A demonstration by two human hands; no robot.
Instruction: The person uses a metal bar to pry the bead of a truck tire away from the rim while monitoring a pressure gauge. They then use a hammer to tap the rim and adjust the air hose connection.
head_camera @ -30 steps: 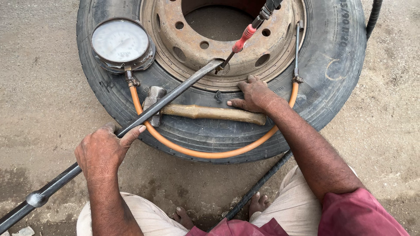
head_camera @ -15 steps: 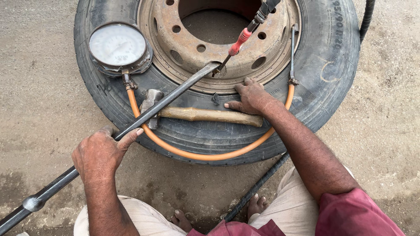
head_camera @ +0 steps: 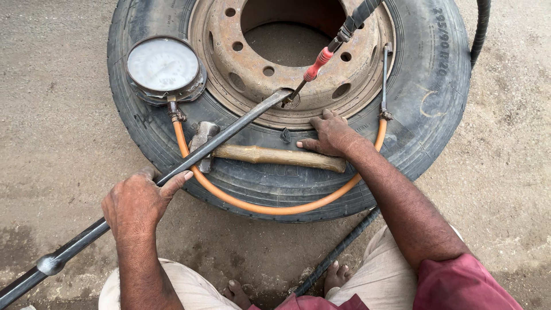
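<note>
- Bare toes (head_camera: 336,274) and pale trouser knees sit nearest the camera, on the gritty ground (head_camera: 51,115) just short of the tyre's near edge.
- Left hand (head_camera: 138,201): fingers clamped round a long dark steel bar (head_camera: 229,133), index finger stretched along the shaft.
- The bar runs from the lower left corner of view, across the near sidewall of the large black rubber tyre (head_camera: 425,115), its flat tip resting at the edge of the rusty steel wheel rim (head_camera: 229,69).
- Right hand (head_camera: 332,135): fingers spread apart, pressed flat on the tyre's near bead.
- A wooden-handled hammer (head_camera: 275,156) lies on the sidewall, touching that hand.
- An orange hose (head_camera: 270,208) loops over the near sidewall.
- A round dial gauge (head_camera: 163,66) rests on the tyre's far left shoulder.
- A red-collared air fitting (head_camera: 317,62) reaches the rim's near edge.
</note>
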